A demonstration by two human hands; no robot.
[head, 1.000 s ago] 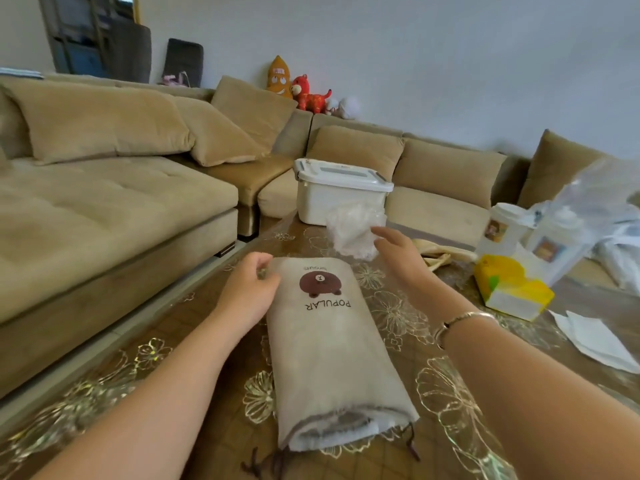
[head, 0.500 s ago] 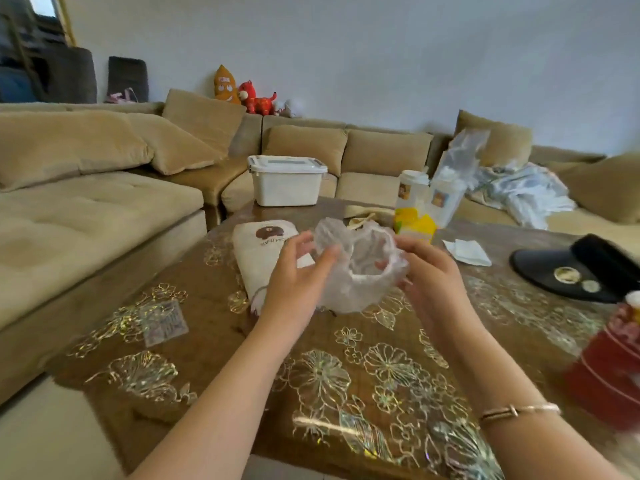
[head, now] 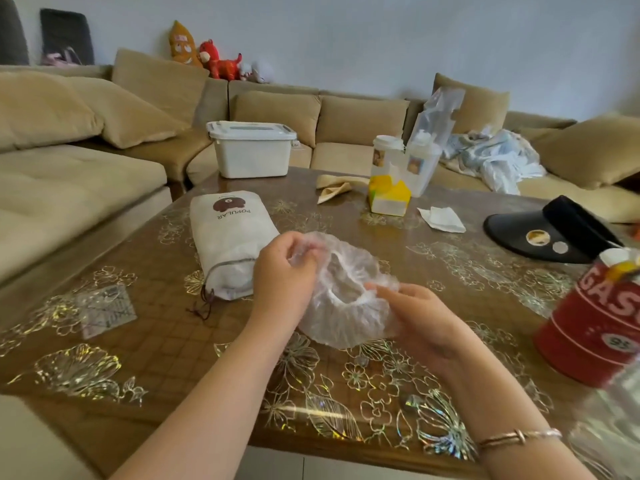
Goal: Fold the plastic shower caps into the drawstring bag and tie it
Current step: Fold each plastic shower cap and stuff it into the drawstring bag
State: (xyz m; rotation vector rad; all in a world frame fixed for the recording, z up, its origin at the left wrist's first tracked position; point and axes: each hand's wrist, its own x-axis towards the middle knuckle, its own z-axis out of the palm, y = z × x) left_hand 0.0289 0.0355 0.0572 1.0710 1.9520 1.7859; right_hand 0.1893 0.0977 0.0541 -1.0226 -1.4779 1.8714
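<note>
Two long tan sofas (head: 79, 174) are wrapping around the room behind our brown table with gold flower patterns (head: 346, 382) — the largest things in sight. On the far corner of the table a white lidded plastic storage box (head: 251, 148) is sitting. At the right edge a red metal tin with white lettering (head: 595, 313) is standing, and beyond it a black sun visor (head: 550, 233) is lying flat. Left of centre, the beige fabric drawstring bag printed with a brown bear face (head: 227, 237) is lying on the table, its gathered mouth and dark cords pointing toward us.

We are holding one clear, crinkled plastic shower cap (head: 341, 296) just above the table, right beside the bag's mouth, with its elastic opening turned up. Our left hand (head: 282, 271) is pinching the cap's far rim with curled fingers. Our right hand (head: 420, 320) is gripping the near rim — fingers tucked into the plastic, thumb hidden.

Smaller still, a yellow-and-white carton (head: 389, 197) is standing mid-table with a crumpled white tissue (head: 441, 219) near it, and a thin rose-gold bangle (head: 519, 436) is circling our right wrist.
</note>
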